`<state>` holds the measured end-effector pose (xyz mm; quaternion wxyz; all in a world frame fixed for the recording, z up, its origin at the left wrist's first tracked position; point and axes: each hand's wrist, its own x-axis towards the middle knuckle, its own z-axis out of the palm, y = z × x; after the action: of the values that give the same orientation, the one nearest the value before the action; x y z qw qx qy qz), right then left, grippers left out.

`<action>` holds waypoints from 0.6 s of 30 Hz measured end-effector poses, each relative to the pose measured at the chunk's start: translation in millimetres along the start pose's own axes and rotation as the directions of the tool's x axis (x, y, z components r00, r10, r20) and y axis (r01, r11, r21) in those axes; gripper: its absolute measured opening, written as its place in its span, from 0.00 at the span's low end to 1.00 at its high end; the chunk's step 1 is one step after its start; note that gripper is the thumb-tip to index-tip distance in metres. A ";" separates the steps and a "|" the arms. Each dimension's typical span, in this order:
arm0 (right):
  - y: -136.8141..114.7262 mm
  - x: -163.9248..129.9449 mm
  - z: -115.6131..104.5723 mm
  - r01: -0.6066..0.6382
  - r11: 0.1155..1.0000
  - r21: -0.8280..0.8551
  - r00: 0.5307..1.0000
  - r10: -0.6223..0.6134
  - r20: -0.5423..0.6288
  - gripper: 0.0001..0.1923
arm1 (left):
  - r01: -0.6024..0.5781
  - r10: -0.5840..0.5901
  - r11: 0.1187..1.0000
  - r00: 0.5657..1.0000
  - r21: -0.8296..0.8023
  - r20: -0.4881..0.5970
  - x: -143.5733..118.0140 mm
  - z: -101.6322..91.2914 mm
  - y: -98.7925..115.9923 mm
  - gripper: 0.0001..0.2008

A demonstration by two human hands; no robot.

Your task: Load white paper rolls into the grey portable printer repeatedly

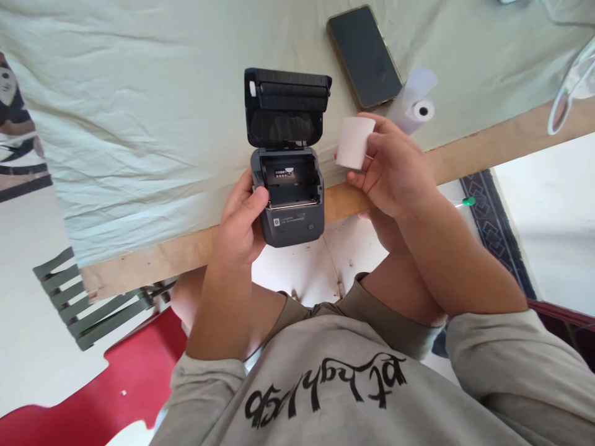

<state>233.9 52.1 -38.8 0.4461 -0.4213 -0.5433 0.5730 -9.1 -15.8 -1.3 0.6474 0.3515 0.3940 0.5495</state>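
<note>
My left hand (pixel 242 223) grips the left side of a small dark grey printer (pixel 290 214) at the table's near edge. Its lid (pixel 286 105) is flipped up and back, and the paper bay (pixel 290 179) is bare inside. My right hand (pixel 393 167) holds a white paper roll (pixel 354 142) just to the right of the printer, level with the bay. The roll is upright in my fingers and does not touch the printer.
A black phone (pixel 365 56) lies face up on the pale green cloth (pixel 139 111) behind my right hand. A second paper roll (pixel 416 102) lies beside it. The wooden table edge (pixel 488 145) runs under the cloth. A red chair seat (pixel 134 378) is below left.
</note>
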 end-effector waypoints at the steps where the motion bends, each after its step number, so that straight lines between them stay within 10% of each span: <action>1: -0.4 0.0 0.8 -0.005 1.000 0.010 1.000 0.005 -0.001 0.21 | 0.000 0.000 1.000 1.000 0.004 0.003 0.0 -0.2 0.0 0.15; 12: -3.5 2.3 5.7 -0.091 0.990 0.105 0.992 0.099 -0.072 0.22 | 0.001 0.001 0.999 0.999 -0.046 0.036 -0.5 -2.4 -3.6 0.14; 15: -22.6 -6.9 20.2 0.140 0.983 -0.115 0.975 -0.157 -0.156 0.21 | -0.004 0.005 0.999 1.000 -0.038 0.028 0.2 -2.8 -3.8 0.14; 18: -50.0 -17.9 43.0 0.414 0.792 -0.448 0.862 -0.500 -0.087 0.24 | -0.009 0.010 0.999 1.000 -0.033 0.014 0.5 -1.7 -2.9 0.14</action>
<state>199.3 24.8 13.5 0.5245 -0.4169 -0.6901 0.2735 -9.3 -15.8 -4.7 0.6534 0.3466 0.3786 0.5564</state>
